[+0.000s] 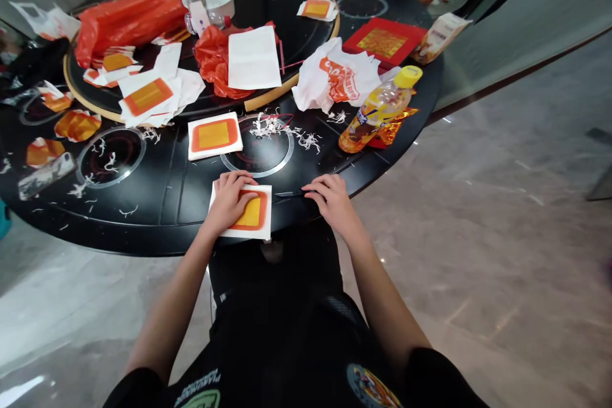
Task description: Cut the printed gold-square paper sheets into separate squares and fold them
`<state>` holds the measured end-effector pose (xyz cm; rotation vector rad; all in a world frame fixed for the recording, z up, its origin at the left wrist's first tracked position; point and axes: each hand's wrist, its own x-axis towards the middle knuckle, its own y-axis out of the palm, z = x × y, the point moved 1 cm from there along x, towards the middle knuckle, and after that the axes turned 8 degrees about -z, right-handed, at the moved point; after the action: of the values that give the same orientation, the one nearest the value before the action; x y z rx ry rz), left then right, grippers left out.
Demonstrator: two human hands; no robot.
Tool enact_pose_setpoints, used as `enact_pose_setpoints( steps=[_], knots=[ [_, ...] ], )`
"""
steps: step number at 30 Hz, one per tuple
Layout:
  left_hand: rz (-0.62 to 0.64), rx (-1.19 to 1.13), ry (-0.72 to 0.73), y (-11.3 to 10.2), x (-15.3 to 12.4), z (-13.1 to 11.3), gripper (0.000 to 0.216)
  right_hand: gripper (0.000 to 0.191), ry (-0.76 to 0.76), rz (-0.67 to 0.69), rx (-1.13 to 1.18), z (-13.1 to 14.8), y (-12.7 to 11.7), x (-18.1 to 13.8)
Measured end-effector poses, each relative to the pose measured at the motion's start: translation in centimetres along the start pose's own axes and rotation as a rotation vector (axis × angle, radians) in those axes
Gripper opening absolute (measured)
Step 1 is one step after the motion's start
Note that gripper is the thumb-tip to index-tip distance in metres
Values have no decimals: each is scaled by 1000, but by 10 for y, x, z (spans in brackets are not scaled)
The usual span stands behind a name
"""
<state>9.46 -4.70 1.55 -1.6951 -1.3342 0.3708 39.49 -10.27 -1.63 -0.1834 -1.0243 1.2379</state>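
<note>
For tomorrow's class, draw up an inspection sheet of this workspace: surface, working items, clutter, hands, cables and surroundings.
Surface: black round table with a wood-rimmed turntable.
Job's things: white paper square with an orange-and-yellow centre, under the left hand; dark slim blade at the table edge.
Clutter: paper shreds, yellow-capped drink bottle, red plastic bag.
Hands: left hand flat on the square; right hand beside the blade.
Cables: nothing seen.
Surroundings: polished stone floor.
</note>
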Motion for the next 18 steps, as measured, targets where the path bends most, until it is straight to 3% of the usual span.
enact_pose_setpoints(
  steps=[9, 18],
  knots=[
    [69, 37, 104, -3, -1, -2, 29, 19, -32, 61, -18, 19, 23, 24],
    [212, 312, 404, 9, -9, -14, 62, 18, -32, 101, -17, 17, 29, 39]
  ],
)
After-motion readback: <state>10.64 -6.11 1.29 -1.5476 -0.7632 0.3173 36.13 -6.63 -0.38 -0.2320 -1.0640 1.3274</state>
